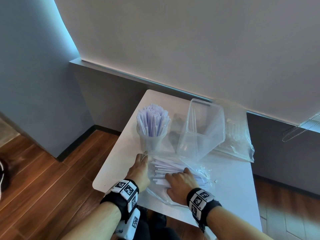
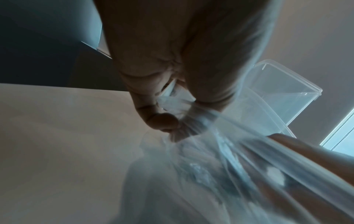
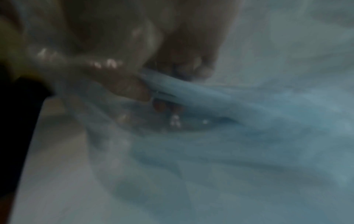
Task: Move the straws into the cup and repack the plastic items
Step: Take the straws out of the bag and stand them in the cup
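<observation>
A clear cup (image 1: 150, 143) at the table's back left stands packed with pale lilac straws (image 1: 152, 118). In front of it lies a clear plastic bag (image 1: 156, 192) with a loose pile of straws (image 1: 164, 168) inside. My left hand (image 1: 141, 161) pinches the bag's bunched edge (image 2: 191, 127) between thumb and fingers (image 2: 162, 121). My right hand (image 1: 180, 179) reaches into the bag and grips a few straws (image 3: 184, 91) between thumb and fingers (image 3: 134, 89). The right wrist view is blurred by the film.
An empty clear rectangular container (image 1: 204, 132) leans at the back, right of the cup, seen also in the left wrist view (image 2: 283, 94). A second crumpled clear bag (image 1: 240, 141) lies at the back right. The white table (image 1: 233, 187) is small, with wooden floor (image 1: 52, 170) to its left.
</observation>
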Available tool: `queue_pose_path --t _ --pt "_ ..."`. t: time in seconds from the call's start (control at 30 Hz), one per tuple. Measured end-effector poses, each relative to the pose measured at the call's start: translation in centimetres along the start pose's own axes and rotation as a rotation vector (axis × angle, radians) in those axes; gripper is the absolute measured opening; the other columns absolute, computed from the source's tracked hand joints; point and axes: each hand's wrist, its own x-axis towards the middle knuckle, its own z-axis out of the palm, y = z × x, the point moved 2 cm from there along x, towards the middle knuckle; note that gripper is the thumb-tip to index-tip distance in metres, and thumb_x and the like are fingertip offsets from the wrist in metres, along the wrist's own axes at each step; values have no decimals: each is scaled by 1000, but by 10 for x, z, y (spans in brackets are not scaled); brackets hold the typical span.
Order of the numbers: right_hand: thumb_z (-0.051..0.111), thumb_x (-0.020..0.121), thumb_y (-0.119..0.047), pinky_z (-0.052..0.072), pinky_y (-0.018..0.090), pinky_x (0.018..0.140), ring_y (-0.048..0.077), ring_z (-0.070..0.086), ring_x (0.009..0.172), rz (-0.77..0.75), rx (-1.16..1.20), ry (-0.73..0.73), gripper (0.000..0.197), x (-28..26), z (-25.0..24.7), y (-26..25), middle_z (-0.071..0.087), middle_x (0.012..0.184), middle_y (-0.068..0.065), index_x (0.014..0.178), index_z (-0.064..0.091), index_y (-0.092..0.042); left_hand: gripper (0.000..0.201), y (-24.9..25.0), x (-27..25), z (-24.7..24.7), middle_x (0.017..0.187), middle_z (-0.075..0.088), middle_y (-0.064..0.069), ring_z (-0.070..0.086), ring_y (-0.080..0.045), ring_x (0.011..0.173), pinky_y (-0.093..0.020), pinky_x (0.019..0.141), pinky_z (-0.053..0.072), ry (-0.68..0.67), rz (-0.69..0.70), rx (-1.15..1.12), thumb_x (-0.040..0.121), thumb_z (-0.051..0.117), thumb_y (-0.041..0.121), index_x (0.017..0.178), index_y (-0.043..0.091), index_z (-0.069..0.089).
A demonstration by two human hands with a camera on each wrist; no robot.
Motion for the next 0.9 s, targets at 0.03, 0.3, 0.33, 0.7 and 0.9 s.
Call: queue_pose_path --t 0.03,0.3,0.33,0.7,0.9 --pt "44 86 -32 37 41 93 29 62 89 34 92 26 25 -1 -3 4 68 98 3 107 50 -20 89 -1 0 0 152 17 2 52 -27 123 -30 102 44 0 -5 -3 79 63 -4 151 25 20" --pt "54 94 -40 46 30 64 18 60 68 325 761 145 30 -15 -31 25 65 72 -3 75 64 -19 93 -1 -2 2 151 17 4 52 -28 123 -28 101 42 -17 -43 -36 78 62 -6 153 24 15" --pt "53 94 -41 45 28 64 12 59 66 291 832 185 33 -19 -38 23 63 69 -6 71 64 -20 93 -1 -3 3 150 17 4 52 -28 123 -28 100 43 -16 -46 -39 79 63 -5 153 24 15" --pt "61 93 -36 50 29 66 7 57 63 218 938 286 28 -27 -44 6 60 70 -6 71 60 -19 91 3 -4 4 150 18 3 54 -28 119 -27 98 44 8 -26 -50 79 62 -7 152 23 17" --pt "65 90 -28 56 30 60 16 65 53 36 912 301 21 -8 -153 20 69 64 7 71 67 -19 89 2 -5 2 150 17 3 56 -29 117 -28 95 46 6 -29 -40 79 60 -6 151 25 18"
